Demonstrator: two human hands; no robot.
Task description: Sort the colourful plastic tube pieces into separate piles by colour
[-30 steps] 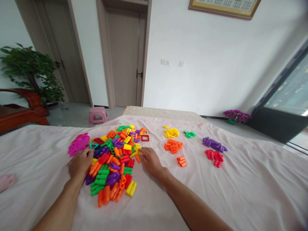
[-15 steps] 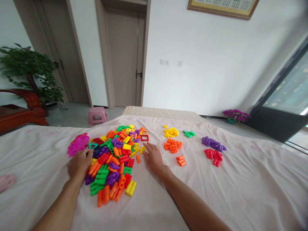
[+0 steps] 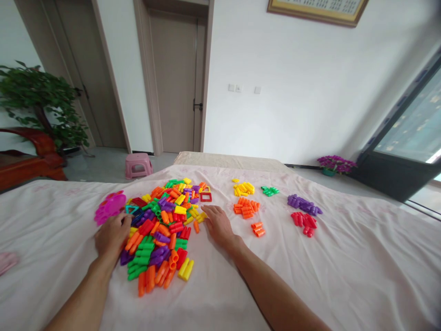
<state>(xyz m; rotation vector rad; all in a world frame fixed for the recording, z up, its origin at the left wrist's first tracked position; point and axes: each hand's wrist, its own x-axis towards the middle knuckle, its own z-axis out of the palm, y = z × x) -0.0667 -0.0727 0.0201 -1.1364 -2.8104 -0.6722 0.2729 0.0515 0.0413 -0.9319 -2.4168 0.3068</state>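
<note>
A mixed heap of plastic building pieces [image 3: 161,230] in red, orange, yellow, green and purple lies in front of me. At its left edge rests my left hand [image 3: 113,233], loosely bent and apparently not gripping; its far fingers are partly hidden. A pink flower-shaped piece [image 3: 110,207] lies just beyond that hand. My right hand [image 3: 217,224] is on the heap's right side, fingers stretched out with their tips at a yellow piece [image 3: 201,216]. Close by are a small orange piece [image 3: 196,226] and a red square frame [image 3: 206,197].
Sorted by colour on the right are yellow pieces [image 3: 244,189], orange pieces [image 3: 246,208], a smaller orange group [image 3: 258,229], green pieces [image 3: 270,191], purple pieces [image 3: 304,205] and red pieces [image 3: 304,222]. A pale cloth [image 3: 220,294] covers the surface. Beyond stands a pink stool [image 3: 138,166].
The yellow piece at my right fingertips has shifted slightly left, towards the heap, with the fingers following. My left hand stays at the heap's edge. The whole view has drifted a little.
</note>
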